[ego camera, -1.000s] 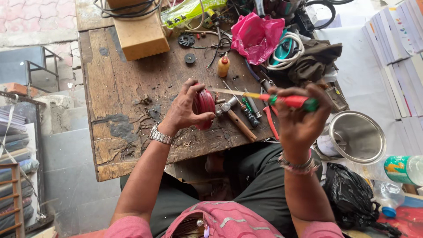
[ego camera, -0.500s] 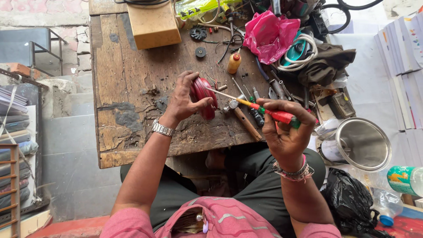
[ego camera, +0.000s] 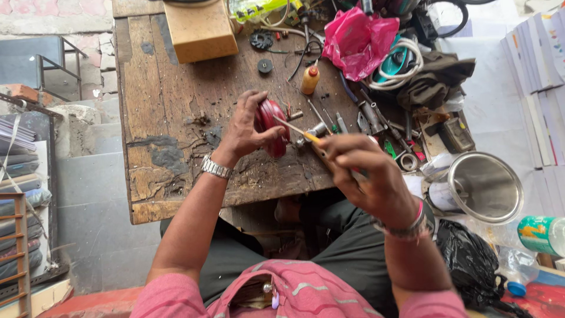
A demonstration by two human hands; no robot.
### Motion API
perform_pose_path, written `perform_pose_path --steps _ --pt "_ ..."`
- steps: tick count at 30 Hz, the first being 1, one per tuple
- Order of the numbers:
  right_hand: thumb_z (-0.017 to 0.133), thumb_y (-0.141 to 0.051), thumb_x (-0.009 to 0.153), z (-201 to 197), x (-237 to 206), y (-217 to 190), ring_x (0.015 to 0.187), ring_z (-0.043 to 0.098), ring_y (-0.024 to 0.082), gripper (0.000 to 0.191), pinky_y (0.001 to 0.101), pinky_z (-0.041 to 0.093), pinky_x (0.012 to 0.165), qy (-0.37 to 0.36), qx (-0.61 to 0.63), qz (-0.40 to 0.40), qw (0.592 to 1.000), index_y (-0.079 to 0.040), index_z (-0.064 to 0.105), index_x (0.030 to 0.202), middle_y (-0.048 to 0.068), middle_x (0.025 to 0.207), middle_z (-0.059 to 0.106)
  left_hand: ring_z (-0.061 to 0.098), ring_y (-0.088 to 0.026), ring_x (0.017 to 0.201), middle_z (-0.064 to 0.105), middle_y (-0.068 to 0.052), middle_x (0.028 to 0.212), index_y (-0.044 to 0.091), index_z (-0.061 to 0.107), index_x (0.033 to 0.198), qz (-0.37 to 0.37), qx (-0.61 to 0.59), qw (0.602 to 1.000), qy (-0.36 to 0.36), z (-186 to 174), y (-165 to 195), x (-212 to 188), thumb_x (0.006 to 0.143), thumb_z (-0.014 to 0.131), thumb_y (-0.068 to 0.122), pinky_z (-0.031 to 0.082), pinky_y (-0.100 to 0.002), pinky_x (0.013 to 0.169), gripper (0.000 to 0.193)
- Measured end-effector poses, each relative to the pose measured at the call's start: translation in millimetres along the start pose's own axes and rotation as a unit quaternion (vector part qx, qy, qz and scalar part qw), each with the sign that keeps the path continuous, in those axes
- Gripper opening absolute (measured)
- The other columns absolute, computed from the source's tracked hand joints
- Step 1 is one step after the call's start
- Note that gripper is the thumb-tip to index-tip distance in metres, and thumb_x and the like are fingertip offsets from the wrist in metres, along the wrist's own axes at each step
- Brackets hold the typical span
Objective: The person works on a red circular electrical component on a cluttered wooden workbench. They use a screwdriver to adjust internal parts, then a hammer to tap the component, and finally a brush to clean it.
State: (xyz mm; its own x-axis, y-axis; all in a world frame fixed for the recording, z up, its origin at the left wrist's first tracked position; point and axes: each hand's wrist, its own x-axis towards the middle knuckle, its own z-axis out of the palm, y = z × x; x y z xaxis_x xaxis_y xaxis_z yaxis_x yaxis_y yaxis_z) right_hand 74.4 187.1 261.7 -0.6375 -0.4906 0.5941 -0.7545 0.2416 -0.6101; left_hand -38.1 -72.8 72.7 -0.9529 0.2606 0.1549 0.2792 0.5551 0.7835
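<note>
My left hand grips a round dark-red part on edge over the worn wooden workbench. My right hand is closed around a screwdriver with a yellow shaft end; its thin metal tip touches the red part. The handle is mostly hidden inside my fist. A wristwatch sits on my left wrist and bracelets on my right.
Tools and screwdrivers lie scattered on the bench's right half, with a small yellow bottle, a pink plastic bag and a wooden box at the back. A steel bowl and black bag sit at right.
My right hand has moved left and turned, bringing the screwdriver tip from beside the red part onto it. My left hand keeps hold of the part.
</note>
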Motion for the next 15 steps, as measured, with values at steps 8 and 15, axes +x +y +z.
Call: perform_pose_path --steps 8,15 --pt "0.065 0.01 0.102 -2.7 74.9 8.1 0.103 0.071 0.019 0.037 0.0337 0.059 0.09 -0.008 -0.079 0.052 0.995 -0.004 0.04 0.125 0.01 0.116 0.066 0.049 -0.038 0.138 0.042 -0.021 0.15 0.007 0.044 0.148 0.001 -0.018 1.0 -0.001 -7.8 -3.1 6.7 0.077 0.085 0.055 0.047 -0.048 0.113 0.096" --pt "0.064 0.01 0.103 4.4 90.0 20.7 0.097 0.067 0.015 0.034 0.0274 0.058 0.082 -0.046 -0.087 0.005 0.995 -0.003 0.036 0.118 0.01 0.107 0.063 0.036 -0.039 0.15 0.051 -0.02 0.153 0.009 0.051 0.145 0.148 0.078 0.984 0.06 -4.0 0.7 7.4 0.092 0.072 0.051 0.023 -0.056 0.122 0.071"
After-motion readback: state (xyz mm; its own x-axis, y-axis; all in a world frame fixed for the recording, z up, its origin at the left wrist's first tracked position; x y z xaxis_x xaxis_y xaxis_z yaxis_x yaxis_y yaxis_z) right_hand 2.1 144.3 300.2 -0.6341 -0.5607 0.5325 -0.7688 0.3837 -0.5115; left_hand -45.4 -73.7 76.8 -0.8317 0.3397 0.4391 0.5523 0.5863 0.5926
